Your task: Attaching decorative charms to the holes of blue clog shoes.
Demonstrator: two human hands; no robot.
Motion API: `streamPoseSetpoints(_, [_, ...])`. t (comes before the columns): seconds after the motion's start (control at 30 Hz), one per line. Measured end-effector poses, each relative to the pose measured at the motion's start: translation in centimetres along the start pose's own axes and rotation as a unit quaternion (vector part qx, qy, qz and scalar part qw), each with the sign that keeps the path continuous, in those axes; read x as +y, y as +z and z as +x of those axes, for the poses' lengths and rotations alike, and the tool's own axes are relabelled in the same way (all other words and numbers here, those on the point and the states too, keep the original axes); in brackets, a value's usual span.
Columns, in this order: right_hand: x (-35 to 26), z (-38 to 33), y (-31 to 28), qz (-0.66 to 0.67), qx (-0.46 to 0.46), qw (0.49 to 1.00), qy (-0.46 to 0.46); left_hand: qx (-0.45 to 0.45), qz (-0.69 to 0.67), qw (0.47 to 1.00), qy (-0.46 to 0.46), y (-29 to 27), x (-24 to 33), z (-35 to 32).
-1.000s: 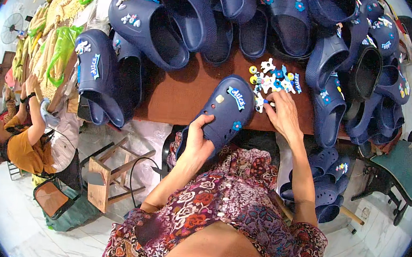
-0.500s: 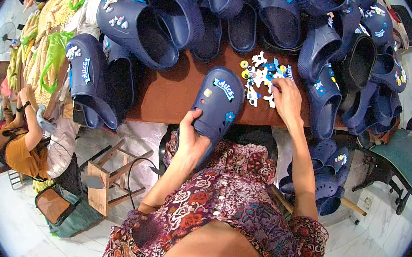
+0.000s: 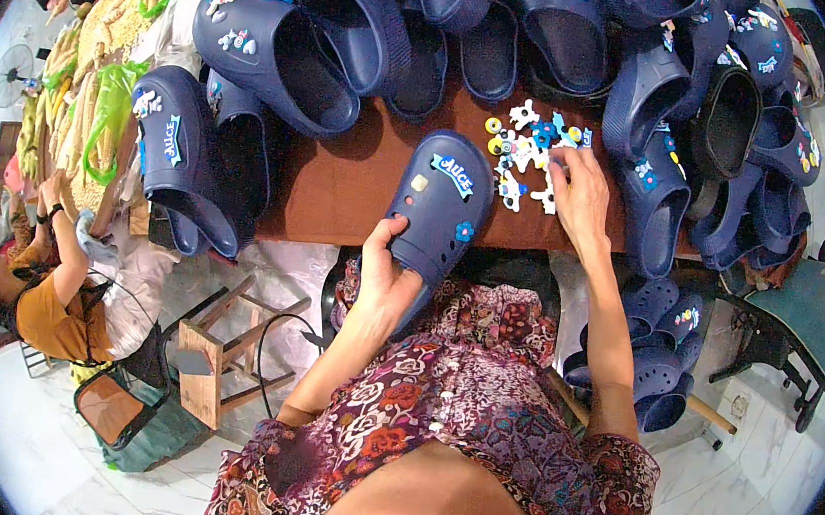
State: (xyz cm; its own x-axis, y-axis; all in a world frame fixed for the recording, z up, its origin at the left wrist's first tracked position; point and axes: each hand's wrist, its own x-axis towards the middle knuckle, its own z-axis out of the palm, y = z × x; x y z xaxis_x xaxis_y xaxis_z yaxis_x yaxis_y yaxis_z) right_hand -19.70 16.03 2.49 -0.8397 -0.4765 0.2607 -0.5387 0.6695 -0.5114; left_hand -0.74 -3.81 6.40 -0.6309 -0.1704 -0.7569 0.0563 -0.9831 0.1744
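My left hand is wrapped around the heel end of a dark blue clog, its toe pointing away over the table edge. On the clog's upper sit a blue-and-white lettered charm, a blue flower charm and a pale square charm; some holes are bare. My right hand reaches to the right side of a pile of small shoe charms, white, blue, yellow and black. Its fingers are bent close together at the pile, and whatever they pinch is too small to make out.
Many blue clogs ring the back and sides of the brown table. More clogs hang low at right, near an office chair. At left are a wooden stool and another person working.
My right hand has shifted slightly right and away from me over the charms. The clog in my left hand has tilted a little to the right.
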Motion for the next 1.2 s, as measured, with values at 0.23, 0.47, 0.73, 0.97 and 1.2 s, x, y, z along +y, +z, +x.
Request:
streamPoseSetpoints(0.23, [-2.9, 1.0, 2.7, 0.029, -0.012, 0.996, -0.078, 0.005, 0.018, 1.0, 0.003, -0.1, 0.1, 0.2])
streamPoseSetpoints(0.47, [-4.0, 2.7, 5.3, -0.043, -0.035, 0.992, -0.111, 0.005, 0.006, 1.0, -0.003, -1.0, -0.1, 0.2])
streamPoseSetpoints(0.73, [-4.1, 2.9, 4.2, 0.012, -0.024, 0.997, -0.072, 0.003, 0.013, 1.0, 0.002, -0.9, -0.1, -0.1])
streamPoseSetpoints(0.97, [-6.2, -1.7, 0.1, 0.276, -0.073, 0.953, 0.1, -0.082, 0.122, 0.989, 0.031, -1.9, -0.7, 0.1])
streamPoseSetpoints(1.2, [-8.8, -7.8, 0.8, 0.467, -0.148, 0.856, 0.163, -0.074, 0.289, 0.952, 0.072, -2.5, -0.9, -0.1])
